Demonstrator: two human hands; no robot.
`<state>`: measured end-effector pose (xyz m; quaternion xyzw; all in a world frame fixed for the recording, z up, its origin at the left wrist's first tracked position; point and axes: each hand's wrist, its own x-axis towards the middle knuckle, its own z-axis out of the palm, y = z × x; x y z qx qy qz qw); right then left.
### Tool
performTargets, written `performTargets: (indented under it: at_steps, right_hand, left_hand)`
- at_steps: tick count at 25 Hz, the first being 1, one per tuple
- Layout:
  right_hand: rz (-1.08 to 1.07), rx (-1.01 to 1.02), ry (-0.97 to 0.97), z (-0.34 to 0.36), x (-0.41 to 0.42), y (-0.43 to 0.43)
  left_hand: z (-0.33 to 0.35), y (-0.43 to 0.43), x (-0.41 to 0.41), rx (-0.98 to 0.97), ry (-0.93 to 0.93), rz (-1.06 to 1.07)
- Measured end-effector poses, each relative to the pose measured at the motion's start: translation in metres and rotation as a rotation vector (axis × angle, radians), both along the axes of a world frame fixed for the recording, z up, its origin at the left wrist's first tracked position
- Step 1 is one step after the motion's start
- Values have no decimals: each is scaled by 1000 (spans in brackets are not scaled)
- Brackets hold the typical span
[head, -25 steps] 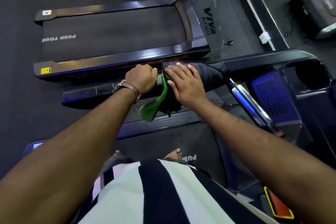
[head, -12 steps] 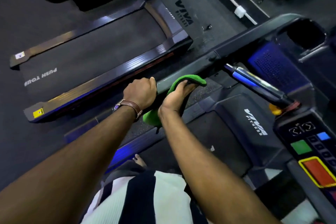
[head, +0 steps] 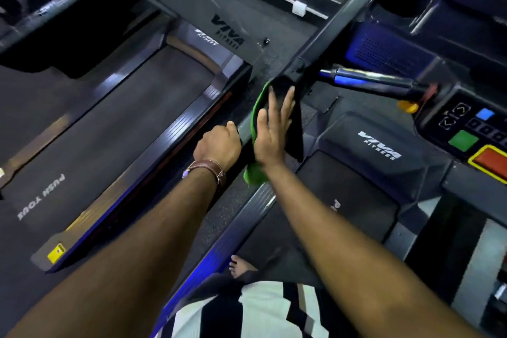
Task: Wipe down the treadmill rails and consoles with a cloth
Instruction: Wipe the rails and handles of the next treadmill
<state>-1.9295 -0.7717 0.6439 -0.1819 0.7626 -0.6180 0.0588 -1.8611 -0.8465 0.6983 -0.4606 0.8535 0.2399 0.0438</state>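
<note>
From my feed: left hand (head: 218,145) has a brown leather watch strap (head: 211,169) at the wrist, with a metal buckle. Both forearms bare. Shirt (head: 255,310) is pale with broad black stripes. One bare foot (head: 237,266) below.

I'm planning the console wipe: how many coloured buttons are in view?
3: blue button uppermost, green button below it, red button with yellow border at the right edge. More may be cut off there.
</note>
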Motion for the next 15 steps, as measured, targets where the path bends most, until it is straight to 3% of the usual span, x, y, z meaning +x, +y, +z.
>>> performTargets:
  at_steps: [4, 5, 8, 10, 15]
  right_hand:
    - [-78, 176, -32, 12, -66, -4]
    - [-10, 259, 62, 11, -60, -2]
    - [413, 397, 592, 6, -34, 23]
    - [571, 487, 767, 9, -70, 40]
    - [281, 979, 587, 42, -117, -3]
  left_hand:
    - [2, 1, 4, 56, 22, -7]
    - [1, 1, 4, 75, 23, 11]
    - [5, -3, 3, 123, 55, 8]
    - [6, -1, 4, 131, 60, 8]
    - [13, -13, -13, 297, 82, 1]
